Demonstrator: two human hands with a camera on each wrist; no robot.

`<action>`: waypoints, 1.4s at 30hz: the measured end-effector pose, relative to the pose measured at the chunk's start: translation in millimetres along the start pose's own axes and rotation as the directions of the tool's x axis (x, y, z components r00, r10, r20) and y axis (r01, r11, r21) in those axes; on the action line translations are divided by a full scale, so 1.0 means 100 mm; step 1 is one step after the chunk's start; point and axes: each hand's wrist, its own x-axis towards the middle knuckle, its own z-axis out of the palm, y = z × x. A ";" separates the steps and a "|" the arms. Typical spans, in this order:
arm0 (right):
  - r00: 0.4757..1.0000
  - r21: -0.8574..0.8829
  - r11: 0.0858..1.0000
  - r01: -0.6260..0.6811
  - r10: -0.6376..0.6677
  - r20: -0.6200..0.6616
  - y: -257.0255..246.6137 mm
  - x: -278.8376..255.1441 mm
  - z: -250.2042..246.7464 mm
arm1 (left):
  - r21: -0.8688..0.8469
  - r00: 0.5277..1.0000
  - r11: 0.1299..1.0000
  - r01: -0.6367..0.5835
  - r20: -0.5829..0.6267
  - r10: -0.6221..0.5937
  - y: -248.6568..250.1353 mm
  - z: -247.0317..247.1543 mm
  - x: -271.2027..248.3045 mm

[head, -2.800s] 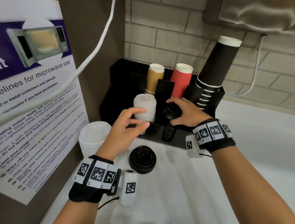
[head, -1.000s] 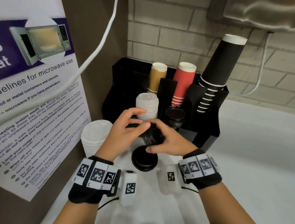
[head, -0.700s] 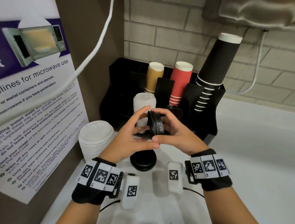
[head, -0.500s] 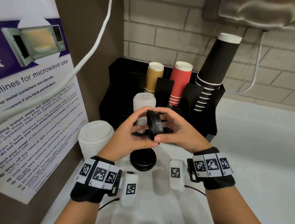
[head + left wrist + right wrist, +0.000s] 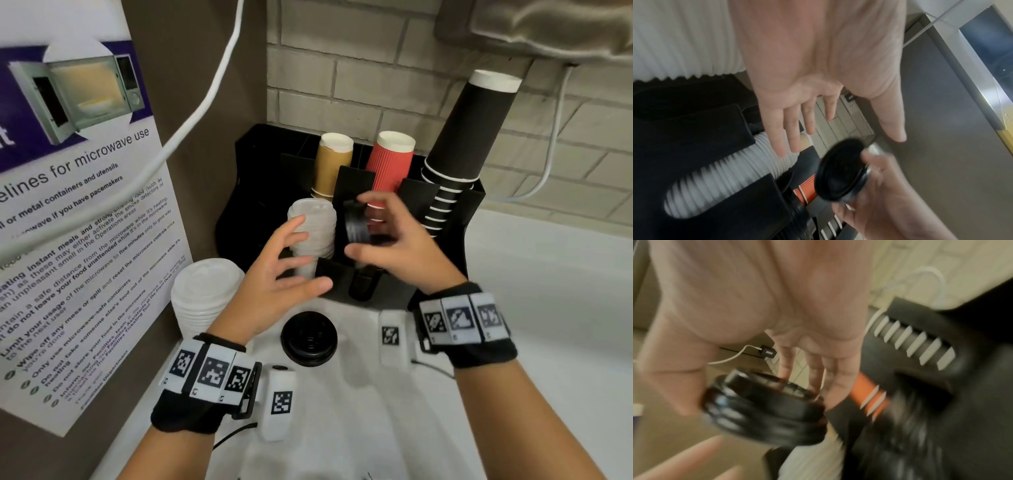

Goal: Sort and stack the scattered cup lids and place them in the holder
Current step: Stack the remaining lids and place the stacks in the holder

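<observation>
Blurred black lids [image 5: 356, 226] pinched on edge in right hand [image 5: 394, 243] over the holder [image 5: 442, 267], count unreadable, holder slot beneath hidden; left hand [image 5: 274, 274] spread, holding nothing, beside white lids [image 5: 313, 233].

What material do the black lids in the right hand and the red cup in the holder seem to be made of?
Small stack of round black lids: probably thin moulded plastic, glossy, since bright highlights glint on the rims. Red ribbed cup: likely corrugated paper, matte, with fine vertical ridges and a white rolled rim.
</observation>
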 end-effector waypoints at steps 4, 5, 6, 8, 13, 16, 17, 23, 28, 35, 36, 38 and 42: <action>0.997 -0.400 0.914 -0.067 0.081 0.018 0.10 0.30 -0.40 | 0.037 0.996 0.999 -0.032 -0.076 0.035 0.05 -0.04 0.02; 0.992 -0.481 0.874 -0.075 0.117 0.057 0.14 0.35 -0.44 | 0.042 0.996 0.999 -0.034 -0.085 0.037 0.06 -0.04 0.02; 0.983 -0.546 0.835 -0.073 0.153 0.101 0.17 0.40 -0.46 | 0.043 0.995 0.998 -0.035 -0.089 0.039 0.07 -0.03 0.03; 0.958 -0.621 0.782 -0.057 0.217 0.186 0.23 0.47 -0.45 | 0.038 0.996 0.999 -0.031 -0.088 0.035 0.07 -0.02 0.03; 0.912 -0.700 0.714 0.007 0.282 0.297 0.28 0.59 -0.39 | 0.052 0.995 0.998 -0.023 -0.094 0.028 0.06 -0.02 0.04; 0.904 -0.729 0.684 0.020 0.300 0.306 0.31 0.59 -0.37 | 0.056 0.995 0.998 -0.019 -0.095 0.024 0.07 -0.04 0.02; 0.901 -0.743 0.669 0.009 0.316 0.296 0.32 0.57 -0.36 | 0.058 0.995 0.998 -0.018 -0.095 0.023 0.07 -0.04 0.02; 0.940 -0.834 0.552 0.014 0.278 0.200 0.35 0.39 -0.22 | 0.056 0.995 0.998 -0.005 -0.100 0.011 0.09 -0.01 0.01; 0.952 -0.909 0.414 0.047 0.257 0.166 0.40 0.25 -0.09 | 0.059 0.995 0.998 -0.011 -0.097 0.017 0.09 0.01 0.01; 0.974 -0.921 0.316 0.226 -0.066 0.216 0.18 -0.06 0.26 | 0.078 0.989 0.997 -0.021 -0.147 0.032 0.07 -0.01 0.04; 0.959 -0.888 0.368 0.275 -0.042 0.279 0.19 -0.11 0.36 | 0.086 0.988 0.996 -0.025 -0.153 0.038 0.08 -0.01 0.04; 0.900 -0.812 0.500 0.302 0.130 0.415 0.27 -0.18 0.55 | 0.100 0.986 0.995 -0.028 -0.158 0.044 0.10 -0.02 0.03; 0.718 -0.778 0.593 0.207 0.448 0.532 0.56 -0.26 0.78 | 0.102 0.987 0.994 -0.042 -0.149 0.057 0.12 -0.01 -0.01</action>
